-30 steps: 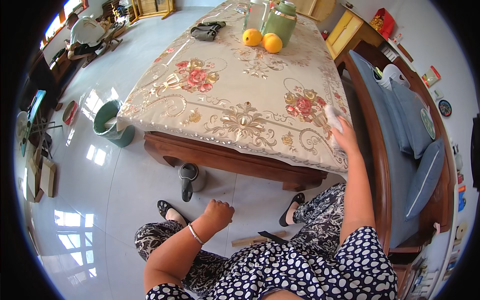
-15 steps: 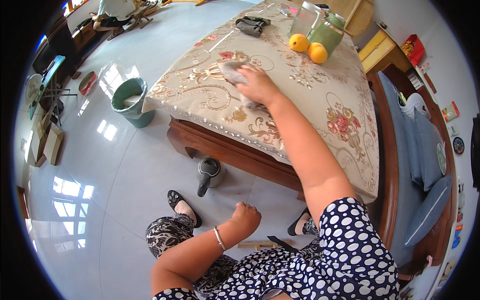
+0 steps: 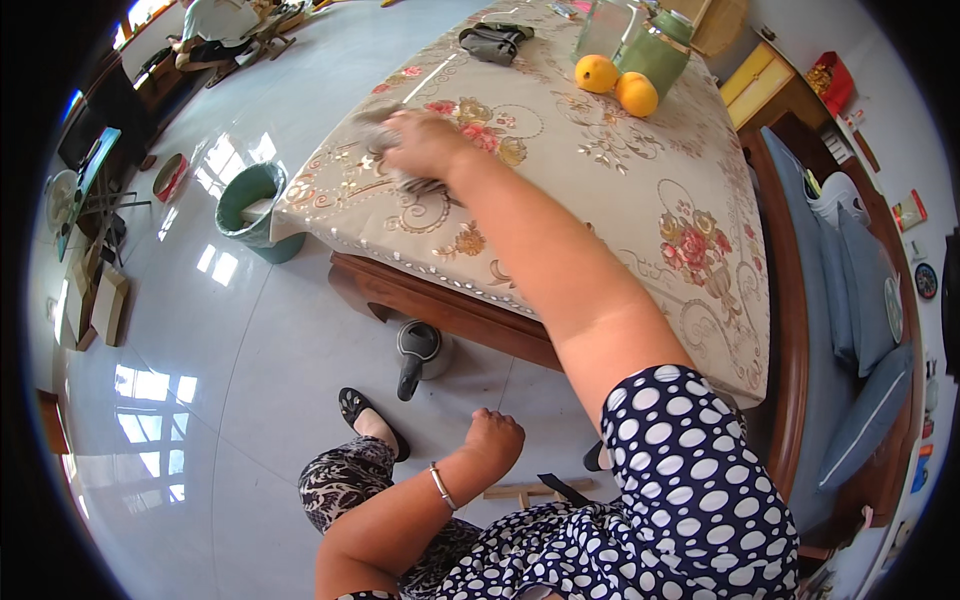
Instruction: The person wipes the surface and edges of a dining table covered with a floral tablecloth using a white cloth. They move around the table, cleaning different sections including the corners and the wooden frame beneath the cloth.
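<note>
My right hand (image 3: pixel 428 148) presses a grey cloth (image 3: pixel 375 130) against the flowered tablecloth (image 3: pixel 560 190), towards the table's left edge. The cloth is smeared by motion, and part of it pokes out below my palm. My left hand (image 3: pixel 493 442) hangs above the floor in front of my lap, curled into a fist, with a bracelet on its wrist. I see nothing in it. Beyond my right hand, a dark grey pouch-like item (image 3: pixel 496 43) lies on the table. Two oranges (image 3: pixel 616 85) sit beside a green jar (image 3: pixel 655 52) and a clear jug (image 3: pixel 603 30).
A grey kettle (image 3: pixel 420 345) stands on the floor by the table's near end. Left of the table is a green lined bin (image 3: pixel 250 215). A wooden bench with blue cushions (image 3: pixel 865 290) runs along the right. Another person (image 3: pixel 215 28) sits far off at the upper left.
My right hand has slid the cloth leftward across the tablecloth, towards the left edge. My left hand stays curled in nearly the same place.
</note>
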A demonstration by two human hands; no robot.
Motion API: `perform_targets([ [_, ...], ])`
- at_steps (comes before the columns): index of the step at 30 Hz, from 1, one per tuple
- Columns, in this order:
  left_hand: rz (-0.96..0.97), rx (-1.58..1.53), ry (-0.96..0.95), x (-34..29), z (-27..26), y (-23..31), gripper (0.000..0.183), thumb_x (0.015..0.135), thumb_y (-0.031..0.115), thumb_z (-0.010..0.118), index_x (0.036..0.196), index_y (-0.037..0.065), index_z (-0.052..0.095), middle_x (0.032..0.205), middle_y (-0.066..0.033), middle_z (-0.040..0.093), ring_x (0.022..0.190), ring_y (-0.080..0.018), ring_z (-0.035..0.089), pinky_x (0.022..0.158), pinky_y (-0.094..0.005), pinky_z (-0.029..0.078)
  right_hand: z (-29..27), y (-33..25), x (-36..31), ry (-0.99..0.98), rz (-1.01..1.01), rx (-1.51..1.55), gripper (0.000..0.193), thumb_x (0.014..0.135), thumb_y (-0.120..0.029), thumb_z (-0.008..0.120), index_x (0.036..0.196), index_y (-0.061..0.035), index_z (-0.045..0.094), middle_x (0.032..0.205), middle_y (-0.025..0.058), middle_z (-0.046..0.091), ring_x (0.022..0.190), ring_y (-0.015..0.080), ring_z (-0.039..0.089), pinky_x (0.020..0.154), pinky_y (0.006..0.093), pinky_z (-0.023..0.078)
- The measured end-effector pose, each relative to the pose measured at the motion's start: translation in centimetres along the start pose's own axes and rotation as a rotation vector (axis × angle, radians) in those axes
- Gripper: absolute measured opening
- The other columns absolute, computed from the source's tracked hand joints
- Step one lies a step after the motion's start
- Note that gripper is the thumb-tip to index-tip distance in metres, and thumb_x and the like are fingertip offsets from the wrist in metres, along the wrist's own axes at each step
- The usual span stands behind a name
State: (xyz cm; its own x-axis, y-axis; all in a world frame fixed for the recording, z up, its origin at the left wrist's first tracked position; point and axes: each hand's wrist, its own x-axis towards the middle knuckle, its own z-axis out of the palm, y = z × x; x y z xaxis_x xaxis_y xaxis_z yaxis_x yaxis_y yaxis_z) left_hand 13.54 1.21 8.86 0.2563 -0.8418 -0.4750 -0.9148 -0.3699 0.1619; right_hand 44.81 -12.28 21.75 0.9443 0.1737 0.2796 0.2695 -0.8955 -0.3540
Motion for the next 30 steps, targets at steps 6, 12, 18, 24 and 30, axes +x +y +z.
perform_targets([
  [6, 0.025, 0.017, -0.059, 0.4, -0.2, -0.1, 0.031, 0.079, 0.032, 0.064, 0.100, 0.009, 0.061, 0.097, -0.0078, 0.063, 0.093, -0.0235, 0.060, 0.080, -0.0368, 0.044, -5.8, 14.4, -9.1, 0.253, 0.253, -0.043, 0.053, 0.073, -0.029, 0.057, 0.118, -0.0023, 0.056, 0.124, 0.0161, 0.054, 0.116, 0.0300, 0.050, 0.100, 0.0364, 0.038],
  [12, 0.026, 0.029, -0.034, 0.4, 0.2, -0.3, 0.032, 0.078, 0.034, 0.065, 0.099, 0.010, 0.061, 0.097, -0.0075, 0.063, 0.094, -0.0242, 0.060, 0.080, -0.0379, 0.044, -12.8, 23.8, -23.9, 0.353, 0.526, -0.157, 0.052, 0.076, -0.028, 0.057, 0.119, 0.0006, 0.054, 0.123, 0.0190, 0.053, 0.116, 0.0321, 0.050, 0.099, 0.0360, 0.038],
  [18, 0.047, 0.042, -0.041, 0.2, 0.2, -0.2, 0.031, 0.079, 0.036, 0.064, 0.099, 0.012, 0.062, 0.096, -0.0067, 0.063, 0.094, -0.0238, 0.060, 0.080, -0.0380, 0.044, -18.3, 26.0, -39.9, 0.438, 0.767, -0.300, 0.049, 0.077, -0.028, 0.056, 0.118, -0.0018, 0.054, 0.120, 0.0203, 0.055, 0.113, 0.0333, 0.051, 0.095, 0.0366, 0.040],
  [24, 0.054, 0.074, -0.039, -0.2, 1.1, -0.5, 0.032, 0.079, 0.038, 0.063, 0.099, 0.013, 0.062, 0.097, -0.0058, 0.063, 0.094, -0.0234, 0.061, 0.079, -0.0377, 0.044, -18.6, 22.7, -46.2, 0.398, 0.853, -0.334, 0.052, 0.077, -0.026, 0.059, 0.122, -0.0008, 0.052, 0.126, 0.0186, 0.051, 0.117, 0.0327, 0.048, 0.099, 0.0360, 0.037],
  [30, 0.058, 0.103, -0.037, -0.5, 2.4, -0.7, 0.033, 0.078, 0.040, 0.064, 0.098, 0.013, 0.062, 0.096, -0.0062, 0.063, 0.093, -0.0236, 0.062, 0.078, -0.0384, 0.045, -15.6, 17.3, -42.7, 0.381, 0.653, -0.228, 0.049, 0.076, -0.020, 0.059, 0.120, 0.0008, 0.053, 0.128, 0.0172, 0.050, 0.120, 0.0313, 0.046, 0.102, 0.0358, 0.035],
])
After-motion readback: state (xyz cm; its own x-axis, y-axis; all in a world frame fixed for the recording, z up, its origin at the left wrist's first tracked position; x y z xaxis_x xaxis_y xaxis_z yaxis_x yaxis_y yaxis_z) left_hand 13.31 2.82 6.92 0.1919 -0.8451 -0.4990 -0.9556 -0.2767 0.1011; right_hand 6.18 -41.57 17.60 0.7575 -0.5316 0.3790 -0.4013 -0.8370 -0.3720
